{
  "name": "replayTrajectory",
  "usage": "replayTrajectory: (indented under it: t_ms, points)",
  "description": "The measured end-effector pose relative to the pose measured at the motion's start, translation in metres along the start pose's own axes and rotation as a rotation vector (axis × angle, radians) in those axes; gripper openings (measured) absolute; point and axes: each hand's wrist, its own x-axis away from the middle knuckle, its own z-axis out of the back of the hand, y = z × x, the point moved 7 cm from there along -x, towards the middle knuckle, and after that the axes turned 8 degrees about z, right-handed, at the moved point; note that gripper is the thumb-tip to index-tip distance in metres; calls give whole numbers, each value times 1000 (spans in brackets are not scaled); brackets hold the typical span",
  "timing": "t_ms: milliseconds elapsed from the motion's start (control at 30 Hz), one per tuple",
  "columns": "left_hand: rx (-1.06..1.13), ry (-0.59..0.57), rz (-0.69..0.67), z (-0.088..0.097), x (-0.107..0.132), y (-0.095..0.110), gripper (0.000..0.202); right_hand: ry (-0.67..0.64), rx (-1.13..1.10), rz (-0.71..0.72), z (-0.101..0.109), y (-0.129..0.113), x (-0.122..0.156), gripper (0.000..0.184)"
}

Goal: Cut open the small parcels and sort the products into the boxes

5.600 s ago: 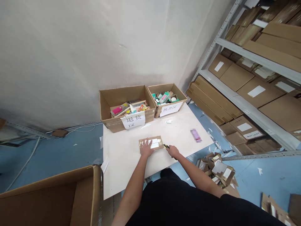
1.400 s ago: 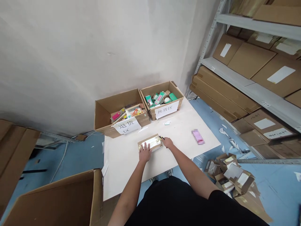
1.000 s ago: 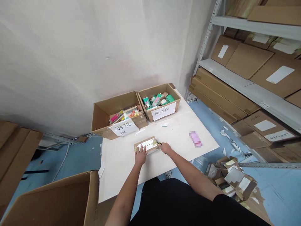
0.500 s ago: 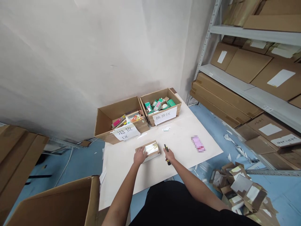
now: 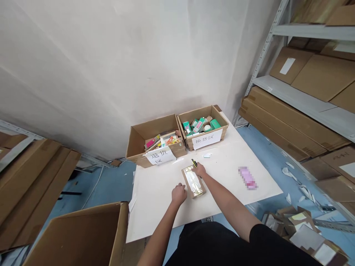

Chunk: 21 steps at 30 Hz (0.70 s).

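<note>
A small cardboard box (image 5: 193, 181) with a shiny taped-over label lies on the white-topped table, its long side running away from me. My right hand (image 5: 199, 170) is closed around a black-and-yellow utility knife (image 5: 194, 163) at the box's far right edge, with the knife's front end pointing up and left. Close by the left side of the box, my left hand (image 5: 179, 194) rests with curled fingers and nothing visible in them. Whether its fingertips touch the box, I cannot tell.
Behind stand two open cartons with handwritten signs: the left carton (image 5: 137, 160) holds mixed packets, the right carton (image 5: 226, 127) green boxes. A blurred pink item (image 5: 247, 178) lies to the right. A large open carton (image 5: 122, 229) is at lower left; discarded boxes (image 5: 307, 232) lie on the floor.
The box has turned so its length points away from me. My left hand has come off its top to its left side. My right hand has brought the knife to its far edge.
</note>
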Motion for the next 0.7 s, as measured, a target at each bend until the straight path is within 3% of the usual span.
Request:
replayTrajectory:
  t_ms: [67, 133, 233, 300, 367, 433, 533, 600, 700]
  points:
    - [9, 74, -53, 8, -7, 11, 58, 48, 4, 19, 10, 9, 9, 39]
    - [-12, 93, -173, 11, -18, 27, 77, 113, 11, -5, 12, 34, 32, 40]
    - [-85, 28, -327, -1, -33, 47, 95, 57, 25, -98, -9, 85, 74, 51]
    - [-105, 0, -311, -10, -42, 53, 99, -23, 5, -129, -25, 111, 93, 55]
    - [-98, 0, -232, -18, -47, 53, 100, -47, -14, -148, -30, 122, 96, 58]
    - [-105, 3, -126, -23, -47, 51, 102, -17, -5, -160, -21, 117, 85, 66]
    - [-137, -55, 36, -27, -44, 43, 98, 38, 35, -151, -3, 90, 56, 73]
    - [-144, -78, 76, -26, -40, 38, 89, 26, 32, -105, 2, 69, 40, 66]
    - [-134, -14, 6, -21, -34, 32, 83, 56, -9, -52, 2, 56, 38, 45]
